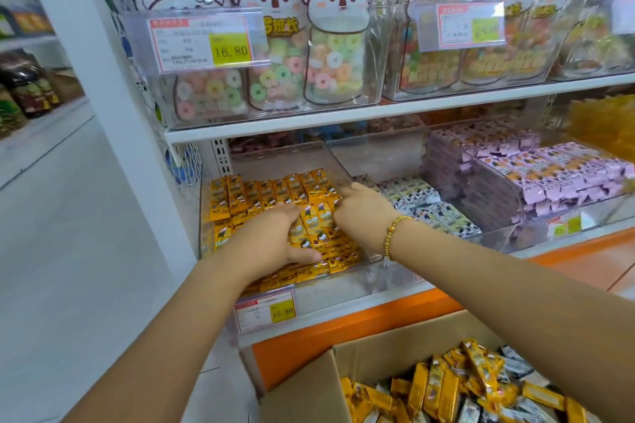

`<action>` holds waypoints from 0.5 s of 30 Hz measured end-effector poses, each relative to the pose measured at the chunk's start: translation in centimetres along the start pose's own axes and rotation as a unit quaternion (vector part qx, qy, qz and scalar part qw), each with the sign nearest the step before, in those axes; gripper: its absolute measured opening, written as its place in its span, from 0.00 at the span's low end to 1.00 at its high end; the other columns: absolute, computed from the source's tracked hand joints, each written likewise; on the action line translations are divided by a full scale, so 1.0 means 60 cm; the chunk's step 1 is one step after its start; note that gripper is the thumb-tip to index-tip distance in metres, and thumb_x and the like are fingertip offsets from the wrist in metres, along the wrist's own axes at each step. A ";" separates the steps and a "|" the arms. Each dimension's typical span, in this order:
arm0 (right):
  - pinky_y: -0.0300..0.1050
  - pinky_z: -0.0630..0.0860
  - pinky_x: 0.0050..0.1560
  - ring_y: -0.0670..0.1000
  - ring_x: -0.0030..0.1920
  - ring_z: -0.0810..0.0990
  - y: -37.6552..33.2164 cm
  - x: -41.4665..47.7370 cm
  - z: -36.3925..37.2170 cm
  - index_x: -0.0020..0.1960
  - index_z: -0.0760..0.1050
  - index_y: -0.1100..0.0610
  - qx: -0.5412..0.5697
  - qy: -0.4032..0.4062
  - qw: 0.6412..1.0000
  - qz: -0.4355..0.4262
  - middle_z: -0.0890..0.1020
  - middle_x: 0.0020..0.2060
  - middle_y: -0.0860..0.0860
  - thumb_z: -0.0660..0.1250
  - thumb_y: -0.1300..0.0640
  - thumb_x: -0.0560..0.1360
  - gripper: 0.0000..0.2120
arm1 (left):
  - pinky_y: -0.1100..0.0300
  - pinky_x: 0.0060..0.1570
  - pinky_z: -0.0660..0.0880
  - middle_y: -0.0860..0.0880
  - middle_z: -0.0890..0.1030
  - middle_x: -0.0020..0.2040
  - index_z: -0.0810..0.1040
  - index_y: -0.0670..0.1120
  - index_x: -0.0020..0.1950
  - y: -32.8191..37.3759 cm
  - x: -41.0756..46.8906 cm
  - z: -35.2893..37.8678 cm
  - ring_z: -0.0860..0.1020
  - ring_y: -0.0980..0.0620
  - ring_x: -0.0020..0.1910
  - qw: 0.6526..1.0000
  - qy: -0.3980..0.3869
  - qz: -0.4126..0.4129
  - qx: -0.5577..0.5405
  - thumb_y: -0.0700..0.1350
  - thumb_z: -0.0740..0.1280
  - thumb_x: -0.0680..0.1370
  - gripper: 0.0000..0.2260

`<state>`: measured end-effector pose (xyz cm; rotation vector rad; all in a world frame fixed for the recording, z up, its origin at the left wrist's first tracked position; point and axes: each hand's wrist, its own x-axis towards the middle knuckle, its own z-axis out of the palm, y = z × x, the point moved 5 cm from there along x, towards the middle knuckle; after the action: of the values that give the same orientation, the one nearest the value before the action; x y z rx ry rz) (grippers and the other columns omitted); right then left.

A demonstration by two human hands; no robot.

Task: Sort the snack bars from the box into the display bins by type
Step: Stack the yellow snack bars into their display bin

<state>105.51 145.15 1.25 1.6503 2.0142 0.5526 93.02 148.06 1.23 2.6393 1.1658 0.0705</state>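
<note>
Yellow snack bars (318, 228) are sitting in the leftmost clear display bin (347, 280), where the left hand (271, 240) and right hand (360, 209) are clasping a bunch between curled fingers. Squaring the bunch against the seated rows before letting go is advisable. The acrylic divider (338, 163) is standing just beside the right hand; open room is lying overhead, under the shelf (343, 117).

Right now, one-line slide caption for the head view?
Left hand and right hand grip yellow snack bars in the clear bin of matching ones; cardboard box of mixed bars below.
</note>
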 end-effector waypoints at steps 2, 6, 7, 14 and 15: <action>0.49 0.68 0.61 0.56 0.61 0.74 -0.001 0.002 -0.004 0.55 0.77 0.57 0.062 -0.006 0.998 0.019 0.80 0.54 0.54 0.63 0.62 0.77 0.09 | 0.58 0.72 0.55 0.49 0.56 0.78 0.56 0.48 0.77 -0.010 -0.023 -0.011 0.55 0.52 0.76 0.999 0.025 -0.023 -0.006 0.63 0.69 0.71 0.41; 0.50 0.75 0.57 0.56 0.60 0.74 -0.032 -0.003 -0.012 0.70 0.68 0.52 0.305 -0.005 0.952 -0.011 0.75 0.59 0.54 0.73 0.47 0.70 0.31 | 0.58 0.54 0.72 0.48 0.78 0.58 0.71 0.49 0.68 -0.031 -0.074 -0.024 0.74 0.49 0.59 0.992 0.065 -0.105 0.012 0.61 0.65 0.75 0.26; 0.50 0.75 0.57 0.56 0.60 0.74 -0.041 -0.001 -0.013 0.71 0.66 0.51 0.326 0.005 0.945 -0.016 0.74 0.61 0.54 0.73 0.47 0.70 0.33 | 0.57 0.50 0.74 0.50 0.78 0.51 0.75 0.50 0.62 -0.032 -0.089 -0.021 0.76 0.50 0.54 0.991 0.065 -0.116 0.013 0.60 0.65 0.75 0.21; 0.48 0.74 0.58 0.55 0.62 0.73 -0.043 0.018 -0.006 0.74 0.60 0.47 0.362 0.042 0.931 -0.008 0.67 0.67 0.53 0.75 0.46 0.68 0.39 | 0.61 0.52 0.71 0.51 0.80 0.57 0.76 0.50 0.62 -0.024 -0.141 0.016 0.77 0.52 0.55 0.992 0.025 -0.108 0.057 0.51 0.63 0.79 0.13; 0.48 0.74 0.59 0.54 0.62 0.72 -0.051 0.015 -0.012 0.75 0.56 0.43 0.368 0.047 0.929 -0.025 0.64 0.70 0.53 0.74 0.44 0.68 0.42 | 0.62 0.50 0.71 0.50 0.80 0.56 0.77 0.49 0.60 -0.030 -0.146 0.020 0.77 0.51 0.55 0.991 0.036 -0.117 0.046 0.48 0.62 0.80 0.11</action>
<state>102.54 145.42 -0.07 1.9829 2.5069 -0.1938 85.97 142.52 0.12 2.5736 1.5291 0.0694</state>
